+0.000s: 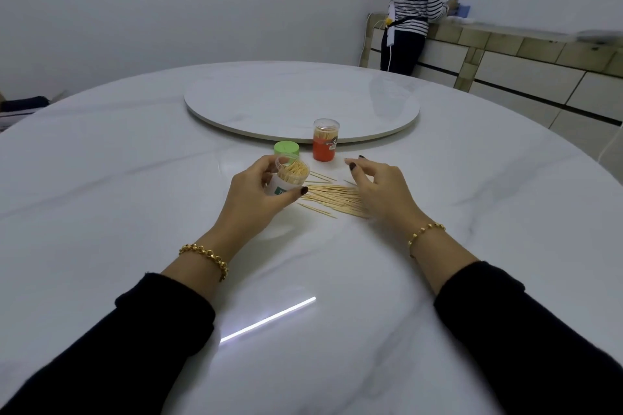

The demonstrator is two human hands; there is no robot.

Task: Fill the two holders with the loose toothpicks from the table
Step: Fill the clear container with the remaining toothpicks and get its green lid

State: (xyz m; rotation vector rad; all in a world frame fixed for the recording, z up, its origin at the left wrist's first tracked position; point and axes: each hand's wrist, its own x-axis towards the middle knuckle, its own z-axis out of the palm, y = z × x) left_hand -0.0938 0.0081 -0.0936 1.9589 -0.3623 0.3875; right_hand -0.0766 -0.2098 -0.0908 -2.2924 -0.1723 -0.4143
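Observation:
My left hand [256, 192] grips an open clear holder [286, 180] with a white and green label, tilted to the right and packed with toothpicks. Its green lid [286, 148] lies on the table just behind it. A second holder [324, 140], clear with an orange label and toothpicks inside, stands upright further back with its clear cap on. Loose toothpicks [332, 199] lie in a flat pile between my hands. My right hand [377, 185] hovers over the right side of the pile, fingers spread and relaxed, and covers part of it.
A round white turntable [296, 101] sits at the middle of the white marble table [135, 178], right behind the orange holder. A person in a striped top [414, 3] stands at a tiled counter [505, 50] at the far right.

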